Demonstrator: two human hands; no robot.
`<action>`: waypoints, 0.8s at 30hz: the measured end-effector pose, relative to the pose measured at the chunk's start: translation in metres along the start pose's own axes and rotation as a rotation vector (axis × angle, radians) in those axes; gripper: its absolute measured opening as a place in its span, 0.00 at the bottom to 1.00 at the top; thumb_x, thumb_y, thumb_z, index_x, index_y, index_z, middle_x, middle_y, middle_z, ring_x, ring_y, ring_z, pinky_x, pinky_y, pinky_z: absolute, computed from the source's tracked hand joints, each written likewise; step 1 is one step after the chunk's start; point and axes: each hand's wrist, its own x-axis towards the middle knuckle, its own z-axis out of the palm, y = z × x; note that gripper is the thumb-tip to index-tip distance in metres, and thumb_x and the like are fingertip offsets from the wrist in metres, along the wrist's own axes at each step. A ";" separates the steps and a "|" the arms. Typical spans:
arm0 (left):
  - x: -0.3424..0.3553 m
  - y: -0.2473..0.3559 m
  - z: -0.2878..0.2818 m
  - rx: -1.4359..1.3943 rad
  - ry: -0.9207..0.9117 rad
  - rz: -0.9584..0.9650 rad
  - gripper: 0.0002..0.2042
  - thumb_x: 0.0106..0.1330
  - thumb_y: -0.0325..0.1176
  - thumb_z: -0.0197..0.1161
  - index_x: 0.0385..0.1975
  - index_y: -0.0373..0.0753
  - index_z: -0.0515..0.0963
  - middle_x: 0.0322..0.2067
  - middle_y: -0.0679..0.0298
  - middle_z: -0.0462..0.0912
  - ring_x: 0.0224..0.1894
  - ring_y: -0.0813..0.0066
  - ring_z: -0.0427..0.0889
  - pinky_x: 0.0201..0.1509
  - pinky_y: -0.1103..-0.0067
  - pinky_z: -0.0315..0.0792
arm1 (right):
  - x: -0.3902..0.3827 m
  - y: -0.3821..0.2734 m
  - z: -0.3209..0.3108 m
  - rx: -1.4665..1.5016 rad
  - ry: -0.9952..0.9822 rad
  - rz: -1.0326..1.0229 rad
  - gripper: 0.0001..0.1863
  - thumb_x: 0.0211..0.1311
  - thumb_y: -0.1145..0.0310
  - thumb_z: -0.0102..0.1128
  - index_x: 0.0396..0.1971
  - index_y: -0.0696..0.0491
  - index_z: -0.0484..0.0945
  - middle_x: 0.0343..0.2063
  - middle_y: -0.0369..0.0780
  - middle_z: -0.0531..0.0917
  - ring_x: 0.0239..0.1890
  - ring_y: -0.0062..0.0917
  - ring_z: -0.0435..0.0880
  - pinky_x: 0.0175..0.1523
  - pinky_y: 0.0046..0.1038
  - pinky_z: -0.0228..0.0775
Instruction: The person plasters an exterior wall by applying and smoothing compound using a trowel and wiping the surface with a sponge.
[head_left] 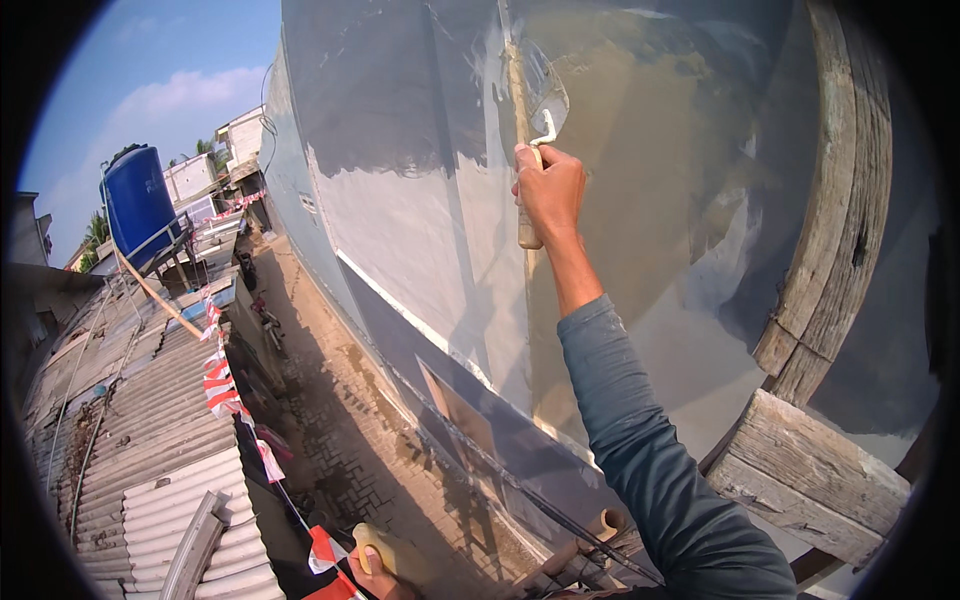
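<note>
My right hand (552,192) is closed around the wooden handle of a trowel (549,105), arm stretched up and forward. The pointed blade lies at the grey wall (620,200), beside a tan vertical strip (517,85) along its corner. The wall surface is patchy, with dark grey, pale and brownish wet-looking areas. Low in the view, my left hand (372,577) shows only in part, its thumb over the edge of a yellowish, rounded thing (393,553). The kind of that thing cannot be made out, and the other left fingers are hidden.
Weathered timbers (835,200) and a thick wooden block (810,475) stand close on the right. Far below runs a paved alley (350,440). Corrugated roofs (170,420), red-and-white bunting (220,385) and a blue water tank (140,205) lie to the left. A dark cable (545,505) crosses below my right arm.
</note>
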 end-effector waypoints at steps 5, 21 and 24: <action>0.009 0.042 0.037 -0.041 -0.142 -0.031 0.11 0.73 0.39 0.56 0.38 0.36 0.72 0.31 0.59 0.78 0.30 0.71 0.76 0.36 0.75 0.73 | 0.033 -0.003 0.007 -0.037 -0.022 0.014 0.19 0.61 0.64 0.61 0.17 0.63 0.76 0.13 0.45 0.77 0.18 0.34 0.77 0.31 0.41 0.70; 0.019 0.023 -0.016 0.141 -0.074 0.078 0.11 0.74 0.39 0.57 0.40 0.36 0.72 0.31 0.60 0.76 0.32 0.70 0.76 0.40 0.74 0.74 | -0.005 -0.034 -0.037 0.335 -0.152 0.144 0.12 0.63 0.70 0.64 0.23 0.63 0.80 0.21 0.41 0.81 0.21 0.24 0.85 0.23 0.26 0.75; 0.036 -0.007 -0.013 0.151 0.172 -0.002 0.12 0.74 0.36 0.61 0.46 0.35 0.72 0.37 0.62 0.77 0.38 0.74 0.78 0.47 0.76 0.74 | 0.011 -0.029 -0.034 -0.001 -0.118 0.174 0.12 0.59 0.69 0.66 0.25 0.64 0.81 0.18 0.41 0.82 0.19 0.24 0.83 0.26 0.30 0.74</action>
